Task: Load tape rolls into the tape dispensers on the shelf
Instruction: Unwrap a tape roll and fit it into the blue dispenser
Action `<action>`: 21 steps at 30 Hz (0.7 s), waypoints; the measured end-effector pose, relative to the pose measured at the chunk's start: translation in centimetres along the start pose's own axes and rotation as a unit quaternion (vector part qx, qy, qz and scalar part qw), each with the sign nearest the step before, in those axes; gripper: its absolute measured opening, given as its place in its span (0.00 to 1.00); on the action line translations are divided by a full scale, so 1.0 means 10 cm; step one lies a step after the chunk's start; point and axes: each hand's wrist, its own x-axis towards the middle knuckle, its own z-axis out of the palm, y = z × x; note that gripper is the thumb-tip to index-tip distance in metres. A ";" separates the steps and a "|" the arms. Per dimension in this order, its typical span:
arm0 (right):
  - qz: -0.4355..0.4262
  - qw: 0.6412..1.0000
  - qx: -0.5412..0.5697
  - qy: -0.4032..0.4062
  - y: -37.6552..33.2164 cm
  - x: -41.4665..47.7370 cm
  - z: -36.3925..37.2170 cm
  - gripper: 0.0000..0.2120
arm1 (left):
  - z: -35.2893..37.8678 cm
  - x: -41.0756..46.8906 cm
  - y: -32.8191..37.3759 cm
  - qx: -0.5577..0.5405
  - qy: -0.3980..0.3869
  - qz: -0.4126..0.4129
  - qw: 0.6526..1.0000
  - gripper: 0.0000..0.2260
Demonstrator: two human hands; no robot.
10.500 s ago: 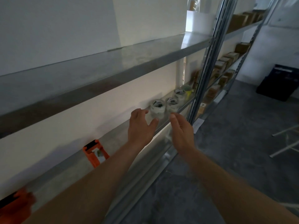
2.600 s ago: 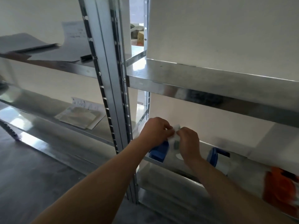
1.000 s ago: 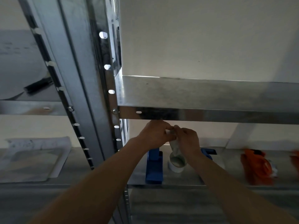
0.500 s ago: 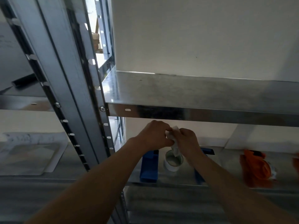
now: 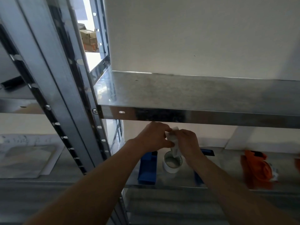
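A clear tape roll [image 5: 173, 139] stands on edge between my two hands, just under the upper shelf's front lip. My left hand [image 5: 154, 137] pinches it from the left and my right hand [image 5: 188, 142] pinches it from the right. Below them a second tape roll [image 5: 172, 163] lies flat on the metal shelf [image 5: 224, 161]. A blue tape dispenser [image 5: 148, 168] stands left of that roll, and another blue dispenser [image 5: 204, 153] is partly hidden behind my right forearm. An orange dispenser [image 5: 256, 169] sits further right.
The upper shelf [image 5: 186, 101] overhangs my hands closely. A steel upright post [image 5: 65, 95] stands at the left. Papers [image 5: 27, 159] lie on the neighbouring shelf to the left. Cardboard boxes [image 5: 88, 39] show through the gap at the back.
Both hands have kept hold of the upright tape roll and barely moved. My head has shifted slightly, so the shelf and post sit a little differently in view.
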 end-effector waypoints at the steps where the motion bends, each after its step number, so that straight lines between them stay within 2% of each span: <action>1: 0.000 1.000 0.002 0.001 0.00 0.00 0.00 0.11 | 0.01 0.01 -0.01 -0.009 0.003 -0.005 1.000 0.23; 4: -0.005 0.999 0.042 0.013 -0.03 -0.01 -0.02 0.13 | 0.02 0.01 -0.03 -0.068 0.007 -0.039 0.997 0.24; 8: -0.021 0.998 0.053 0.000 -0.09 -0.04 -0.04 0.13 | 0.02 0.02 -0.07 -0.159 0.026 -0.079 0.984 0.20; 12: -0.024 0.996 0.078 -0.018 -0.08 -0.05 -0.06 0.11 | 0.02 0.01 -0.08 -0.299 0.036 -0.129 0.945 0.16; 15: -0.041 0.996 0.080 -0.023 -0.10 -0.04 -0.06 0.14 | 0.04 0.02 -0.10 -0.331 0.054 -0.151 0.930 0.12; 21: -0.099 0.992 -0.077 -0.022 -0.12 -0.03 -0.02 0.12 | 0.06 0.01 -0.10 -0.350 0.101 -0.143 0.920 0.05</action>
